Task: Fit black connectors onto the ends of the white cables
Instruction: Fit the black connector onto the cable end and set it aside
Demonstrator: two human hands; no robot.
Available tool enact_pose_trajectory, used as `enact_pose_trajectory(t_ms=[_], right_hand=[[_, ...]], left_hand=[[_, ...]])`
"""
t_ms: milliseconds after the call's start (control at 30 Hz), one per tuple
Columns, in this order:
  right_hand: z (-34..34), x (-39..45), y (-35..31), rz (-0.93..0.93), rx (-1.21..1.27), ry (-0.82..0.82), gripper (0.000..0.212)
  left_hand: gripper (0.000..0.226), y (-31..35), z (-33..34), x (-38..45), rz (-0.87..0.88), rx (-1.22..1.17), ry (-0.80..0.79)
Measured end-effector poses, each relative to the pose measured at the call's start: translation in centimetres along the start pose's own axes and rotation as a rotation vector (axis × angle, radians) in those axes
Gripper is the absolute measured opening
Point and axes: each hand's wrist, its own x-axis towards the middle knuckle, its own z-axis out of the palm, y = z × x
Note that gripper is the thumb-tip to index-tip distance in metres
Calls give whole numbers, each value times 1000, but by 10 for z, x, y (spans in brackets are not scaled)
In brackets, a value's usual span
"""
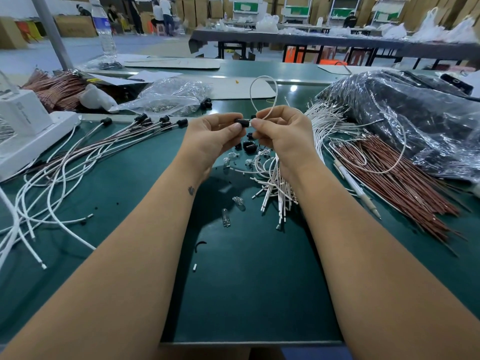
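Note:
My left hand (213,136) pinches a small black connector (242,122) between thumb and fingers above the green table. My right hand (281,131) pinches the end of a white cable (263,94) right against that connector; the cable loops up and back down behind my fingers. A few loose black connectors (249,147) lie on the table just below my hands. A bundle of loose white cables (278,188) lies under my right wrist. To the left lie cables with black connectors on their ends (145,122).
A bundle of brown wires (405,178) and a pen (358,190) lie to the right, beside a large plastic bag (415,118). Small glass bulbs (226,216) lie mid-table. A white device (23,126) stands at left, a clear bag (171,96) and water bottle (105,32) behind.

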Motion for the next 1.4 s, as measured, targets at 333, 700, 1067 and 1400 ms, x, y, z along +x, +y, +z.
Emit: enact_pose_trajectory(t_ms=[333, 700, 1067, 1400], right_hand=[[0, 1, -4, 55, 114, 15, 7], [0, 6, 2, 79, 201, 5, 15], [-3, 9, 10, 56, 281, 89, 17], [-1, 8, 12, 62, 238, 51, 21]], left_hand=[[17, -1, 3, -4, 105, 179, 7], [16, -2, -1, -1, 51, 79, 11], [18, -2, 2, -6, 114, 309, -62], [16, -4, 0, -5, 166, 290, 12]])
